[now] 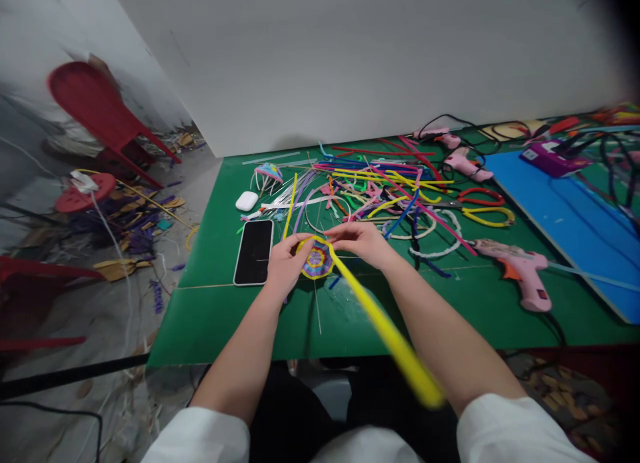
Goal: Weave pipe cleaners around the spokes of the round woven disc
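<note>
Between my hands is a small round disc (317,259) woven from purple, orange, blue and yellow pipe cleaners, with thin wire spokes sticking out around it. My left hand (286,263) grips its left edge, thumb on top. At the upper right edge, my right hand (364,244) pinches a long yellow pipe cleaner (373,307) where it meets the rim. The free end of that pipe cleaner trails down toward me, blurred near its tip. The fingertips of my right hand are partly hidden behind the rim.
On the green table (210,316) are a phone (254,253), a white earbud case (247,201), a small woven umbrella shape (269,173), a heap of pipe cleaners (370,183), scissors (487,215) and a pink glue gun (525,269). A blue board (565,223) lies right; a white panel (350,63) stands behind.
</note>
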Demonstrator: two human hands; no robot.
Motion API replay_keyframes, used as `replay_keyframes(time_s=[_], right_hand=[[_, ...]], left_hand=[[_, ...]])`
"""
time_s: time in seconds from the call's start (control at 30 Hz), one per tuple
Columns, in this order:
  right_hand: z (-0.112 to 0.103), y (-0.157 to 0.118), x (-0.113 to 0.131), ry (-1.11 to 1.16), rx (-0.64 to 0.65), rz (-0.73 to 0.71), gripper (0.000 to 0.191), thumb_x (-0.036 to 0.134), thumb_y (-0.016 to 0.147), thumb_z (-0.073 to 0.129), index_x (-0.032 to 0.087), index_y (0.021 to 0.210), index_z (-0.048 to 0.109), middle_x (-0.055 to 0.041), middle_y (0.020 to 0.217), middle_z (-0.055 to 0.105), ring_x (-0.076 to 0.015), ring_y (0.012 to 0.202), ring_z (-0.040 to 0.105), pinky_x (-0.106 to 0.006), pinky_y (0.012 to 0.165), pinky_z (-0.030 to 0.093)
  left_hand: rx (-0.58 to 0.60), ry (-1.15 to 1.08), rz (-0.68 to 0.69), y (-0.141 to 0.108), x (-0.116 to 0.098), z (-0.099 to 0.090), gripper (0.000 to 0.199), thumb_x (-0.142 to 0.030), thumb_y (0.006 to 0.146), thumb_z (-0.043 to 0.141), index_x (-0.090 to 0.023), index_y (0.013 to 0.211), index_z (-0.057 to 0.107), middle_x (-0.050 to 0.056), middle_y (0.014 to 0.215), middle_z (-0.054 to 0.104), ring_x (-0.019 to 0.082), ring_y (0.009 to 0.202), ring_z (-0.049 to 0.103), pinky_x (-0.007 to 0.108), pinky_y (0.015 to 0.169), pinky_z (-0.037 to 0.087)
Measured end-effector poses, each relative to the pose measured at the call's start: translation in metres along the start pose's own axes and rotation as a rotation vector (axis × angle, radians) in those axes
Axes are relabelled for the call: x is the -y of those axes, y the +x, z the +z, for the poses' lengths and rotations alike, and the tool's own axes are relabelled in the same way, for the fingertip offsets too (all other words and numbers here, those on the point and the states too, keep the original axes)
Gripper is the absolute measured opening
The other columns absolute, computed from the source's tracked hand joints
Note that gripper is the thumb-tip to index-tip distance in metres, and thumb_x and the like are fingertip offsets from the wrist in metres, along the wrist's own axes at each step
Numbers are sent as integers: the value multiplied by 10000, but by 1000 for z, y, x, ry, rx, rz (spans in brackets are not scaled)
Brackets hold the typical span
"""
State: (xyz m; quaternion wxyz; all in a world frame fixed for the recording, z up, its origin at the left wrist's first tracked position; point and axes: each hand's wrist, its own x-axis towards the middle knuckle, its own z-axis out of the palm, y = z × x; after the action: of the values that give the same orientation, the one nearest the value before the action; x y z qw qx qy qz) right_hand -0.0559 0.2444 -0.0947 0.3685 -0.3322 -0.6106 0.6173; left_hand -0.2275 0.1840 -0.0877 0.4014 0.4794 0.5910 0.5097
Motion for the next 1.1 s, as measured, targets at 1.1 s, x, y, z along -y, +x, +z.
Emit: replay_keyframes(time_s=[1.1], right_hand=[[8, -2, 1, -85, -3, -94, 170, 285, 682, 677, 162, 778, 610, -11, 800, 612, -115, 732, 585, -255, 666, 497]], left_hand=[[36, -10, 13, 4, 9, -2, 232, -352, 694, 656, -158, 821, 664, 25, 775, 653, 136, 701, 590, 233, 658, 480]])
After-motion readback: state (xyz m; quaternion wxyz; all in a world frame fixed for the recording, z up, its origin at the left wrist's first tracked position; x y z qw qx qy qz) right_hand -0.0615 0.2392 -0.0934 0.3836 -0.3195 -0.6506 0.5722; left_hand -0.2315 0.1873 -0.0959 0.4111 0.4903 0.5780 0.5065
